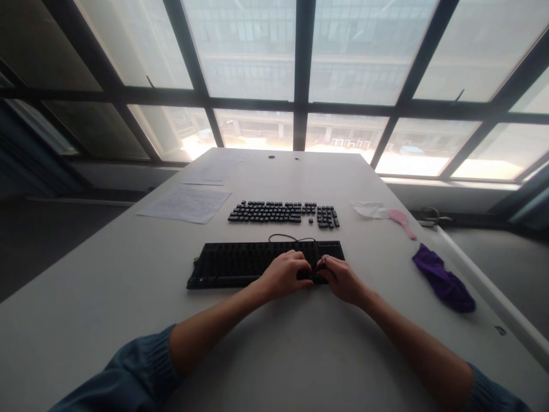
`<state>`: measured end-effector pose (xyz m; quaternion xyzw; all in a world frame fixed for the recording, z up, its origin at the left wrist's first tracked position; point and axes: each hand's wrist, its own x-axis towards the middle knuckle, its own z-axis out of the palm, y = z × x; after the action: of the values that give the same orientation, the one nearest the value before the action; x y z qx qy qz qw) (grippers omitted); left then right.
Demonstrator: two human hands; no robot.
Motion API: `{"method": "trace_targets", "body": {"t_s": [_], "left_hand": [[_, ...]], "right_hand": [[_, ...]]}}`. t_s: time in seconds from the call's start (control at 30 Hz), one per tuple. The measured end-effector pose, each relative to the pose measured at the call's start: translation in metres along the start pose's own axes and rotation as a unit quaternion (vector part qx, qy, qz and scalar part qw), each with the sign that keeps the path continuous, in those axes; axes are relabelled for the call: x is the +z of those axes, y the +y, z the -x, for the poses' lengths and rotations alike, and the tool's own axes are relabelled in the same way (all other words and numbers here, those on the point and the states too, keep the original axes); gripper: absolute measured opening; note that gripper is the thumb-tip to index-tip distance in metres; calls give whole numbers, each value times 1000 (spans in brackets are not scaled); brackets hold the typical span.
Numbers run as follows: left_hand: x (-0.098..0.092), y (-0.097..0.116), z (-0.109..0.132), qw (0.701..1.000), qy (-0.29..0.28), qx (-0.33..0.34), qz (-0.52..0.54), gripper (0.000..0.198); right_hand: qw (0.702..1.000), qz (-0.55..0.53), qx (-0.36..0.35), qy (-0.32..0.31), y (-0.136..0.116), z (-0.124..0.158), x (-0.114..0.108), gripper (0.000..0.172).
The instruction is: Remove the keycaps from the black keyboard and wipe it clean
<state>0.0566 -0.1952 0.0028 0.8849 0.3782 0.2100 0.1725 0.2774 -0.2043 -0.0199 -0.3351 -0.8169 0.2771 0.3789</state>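
A black keyboard (240, 264) lies flat on the white table, its keys too dark to make out singly. My left hand (285, 274) rests on its right part, fingers curled over it and thumb near the front edge. Close beside it, my right hand (343, 280) is closed in a pinch over the right end. Something small and light shows at its fingertips, but I cannot make out what it is. Behind the keyboard, black keycaps (270, 213) sit in rows laid out like a keyboard, and one keycap (311, 221) stands apart.
A thin cable (285, 236) loops behind the keyboard. Printed sheets (189, 204) lie at the left. On the right are a white tissue (369, 210), a pink brush-shaped object (401, 221) and a purple cloth (444, 280). Large windows rise beyond the table (274, 355).
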Motion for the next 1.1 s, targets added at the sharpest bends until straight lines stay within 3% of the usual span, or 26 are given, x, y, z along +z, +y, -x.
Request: {"method": "trace_targets", "body": {"t_s": [0.13, 0.3, 0.67, 0.8, 1.0, 1.1], "left_hand": [[9, 8, -10, 1000, -5, 7, -3, 20], [21, 8, -12, 999, 9, 16, 28, 9], [18, 7, -11, 992, 45, -23, 118, 15], [20, 5, -11, 987, 66, -16, 142, 17], [21, 2, -11, 981, 98, -36, 160, 15], [23, 2, -10, 983, 114, -12, 143, 12]], "right_hand": [[1000, 3, 3, 22, 3, 2, 5, 11], [994, -39, 72, 75, 8, 5, 10, 7], [959, -194, 151, 144, 6, 0, 13, 12], [966, -173, 126, 142, 6, 1, 12, 12], [995, -57, -15, 78, 0, 0, 4, 18], [994, -38, -16, 98, 0, 0, 6, 18]]}}
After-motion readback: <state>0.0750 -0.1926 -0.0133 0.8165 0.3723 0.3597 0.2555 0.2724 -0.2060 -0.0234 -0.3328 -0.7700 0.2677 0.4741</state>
